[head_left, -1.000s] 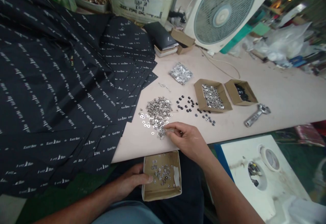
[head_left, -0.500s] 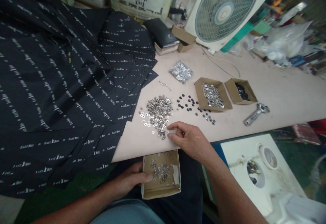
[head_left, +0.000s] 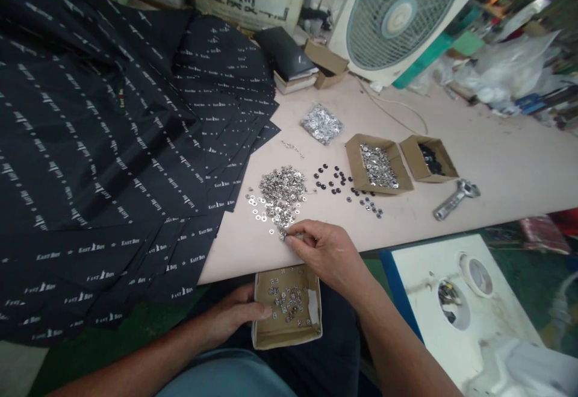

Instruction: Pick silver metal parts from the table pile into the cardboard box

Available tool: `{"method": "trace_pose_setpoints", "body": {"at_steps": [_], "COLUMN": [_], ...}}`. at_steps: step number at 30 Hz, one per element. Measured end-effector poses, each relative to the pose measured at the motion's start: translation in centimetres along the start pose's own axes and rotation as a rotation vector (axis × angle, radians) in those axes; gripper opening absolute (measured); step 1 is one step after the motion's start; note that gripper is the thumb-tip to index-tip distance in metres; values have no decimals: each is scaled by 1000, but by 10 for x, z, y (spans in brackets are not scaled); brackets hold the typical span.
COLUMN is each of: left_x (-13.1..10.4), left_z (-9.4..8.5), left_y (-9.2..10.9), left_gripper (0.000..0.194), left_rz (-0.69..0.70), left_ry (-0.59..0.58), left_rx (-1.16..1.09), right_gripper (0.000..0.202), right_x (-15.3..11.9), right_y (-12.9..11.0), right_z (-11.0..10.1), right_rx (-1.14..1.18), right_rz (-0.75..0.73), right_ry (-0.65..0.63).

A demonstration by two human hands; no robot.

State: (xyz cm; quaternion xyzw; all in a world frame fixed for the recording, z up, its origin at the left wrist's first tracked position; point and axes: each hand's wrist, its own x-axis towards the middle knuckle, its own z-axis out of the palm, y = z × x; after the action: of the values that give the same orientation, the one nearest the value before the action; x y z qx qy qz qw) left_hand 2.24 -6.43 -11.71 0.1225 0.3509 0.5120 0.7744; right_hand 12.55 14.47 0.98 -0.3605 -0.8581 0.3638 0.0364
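My left hand (head_left: 239, 312) grips the left wall of a shallow cardboard box (head_left: 288, 339) just below the table edge, its thumb over the rim. Small metal snap fasteners (head_left: 289, 300) lie scattered on the box floor. At the near end of a pile of silver snap fasteners (head_left: 283, 186), my right hand (head_left: 323, 252) has its thumb and index finger pinched together. Whatever sits between those fingertips is too small to make out. Black snap caps (head_left: 334, 184) are spread on the table to the right of the pile.
Two small cardboard boxes, one with silver snaps (head_left: 378, 165) and one with black parts (head_left: 430, 159), stand right of the pile. Beyond are a bag of snaps (head_left: 321, 124), a fan (head_left: 400, 17) and a metal tool (head_left: 456, 200). Printed black fabric (head_left: 135, 144) covers the left side.
My right hand has moved a little left into the near end of the pile, and its thumb and index finger have closed together. My left hand still holds the box.
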Motion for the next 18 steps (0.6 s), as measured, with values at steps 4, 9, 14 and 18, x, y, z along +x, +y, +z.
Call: {"method": "trace_pose_setpoints", "body": {"at_steps": [4, 9, 14, 18], "left_x": [0, 1, 2, 2], "left_z": [-2, -4, -3, -1], "left_y": [-1, -2, -1, 0], "left_gripper": [57, 56, 55, 55], "left_rz": [-3, -1, -5, -2], "left_ry": [27, 19, 27, 18], "left_rx": [25, 19, 26, 24], "right_gripper": [15, 23, 27, 25], "right_x": [-1, -7, -6, -2], "right_y": [6, 12, 16, 14], "right_z": [-7, -18, -18, -17], "right_rx": [24, 44, 46, 14], "right_rz": [32, 32, 14, -7], "right_ry": [-1, -38, -38, -4]}}
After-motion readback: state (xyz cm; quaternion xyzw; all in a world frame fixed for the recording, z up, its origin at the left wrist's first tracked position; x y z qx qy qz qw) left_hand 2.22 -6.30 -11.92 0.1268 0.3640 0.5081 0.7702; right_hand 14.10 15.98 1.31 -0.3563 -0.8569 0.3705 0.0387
